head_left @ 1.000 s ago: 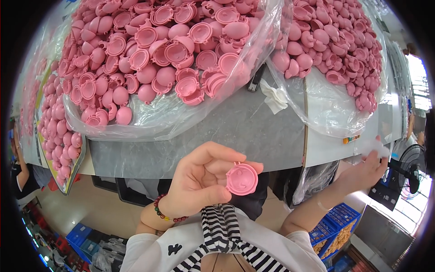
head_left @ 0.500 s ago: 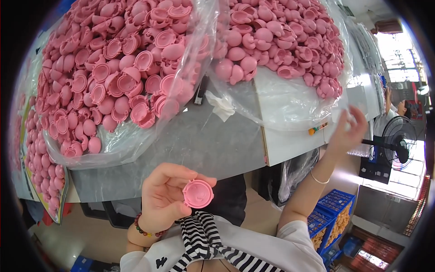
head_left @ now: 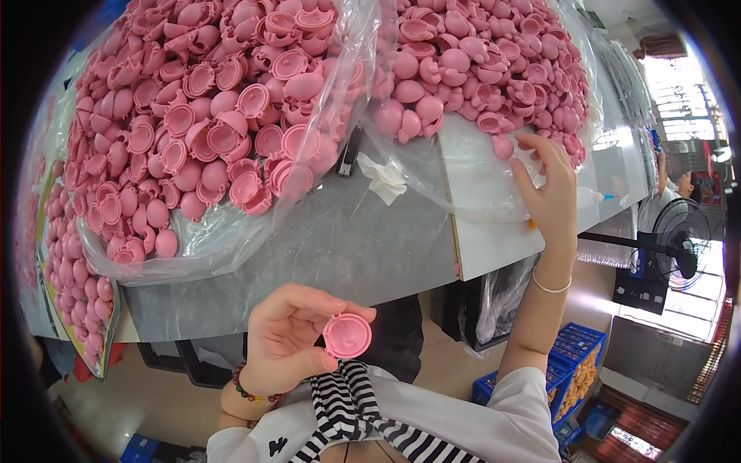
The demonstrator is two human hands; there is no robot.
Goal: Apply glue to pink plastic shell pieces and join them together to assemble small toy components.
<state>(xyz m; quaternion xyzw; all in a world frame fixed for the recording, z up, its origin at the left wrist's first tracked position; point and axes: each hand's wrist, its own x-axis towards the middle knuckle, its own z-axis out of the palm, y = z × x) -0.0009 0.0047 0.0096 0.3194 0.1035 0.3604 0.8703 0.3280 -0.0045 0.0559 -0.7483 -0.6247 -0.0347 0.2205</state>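
Observation:
In my left hand a round pink plastic half-shell is pinched between thumb and fingers, its hollow side facing up, over the table's front edge. My right hand reaches over the pile on the right, thumb and fingers apart, with nothing between them. Just beside its fingertips lies a small pink piece at the pile's near edge; I cannot tell whether they touch. A heap of pink half-shells fills the clear plastic bag on the left. Rounder pink pieces lie heaped on clear plastic at the right.
Between the heaps, a crumpled white tissue and a small black object lie on the grey table. A blue-tipped bottle is right of my right hand. Beyond stand a black fan, blue crates and another person.
My right hand has moved left and up to the near edge of the right heap. My left hand still holds the half-shell, almost in the same place.

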